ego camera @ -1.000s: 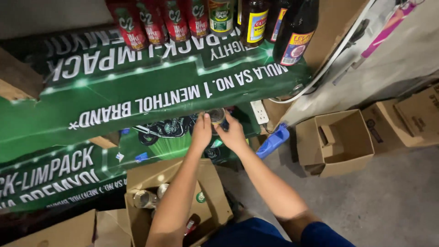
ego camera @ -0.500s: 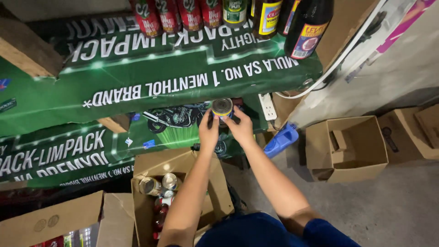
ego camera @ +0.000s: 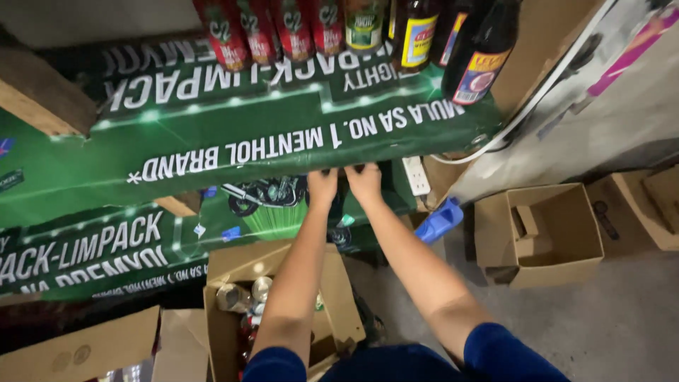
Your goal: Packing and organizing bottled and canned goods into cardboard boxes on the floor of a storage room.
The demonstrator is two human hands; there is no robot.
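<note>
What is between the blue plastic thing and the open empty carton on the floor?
Head view: only bare grey floor separates the blue plastic thing from the empty carton.

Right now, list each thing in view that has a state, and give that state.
Left hand: reaching under the green shelf edge, fingertips hidden.
Right hand: the same, beside it.
Box of cans: open.
Brown box: open, a cardboard scrap inside.
Bottles: upright on the shelf.
</note>
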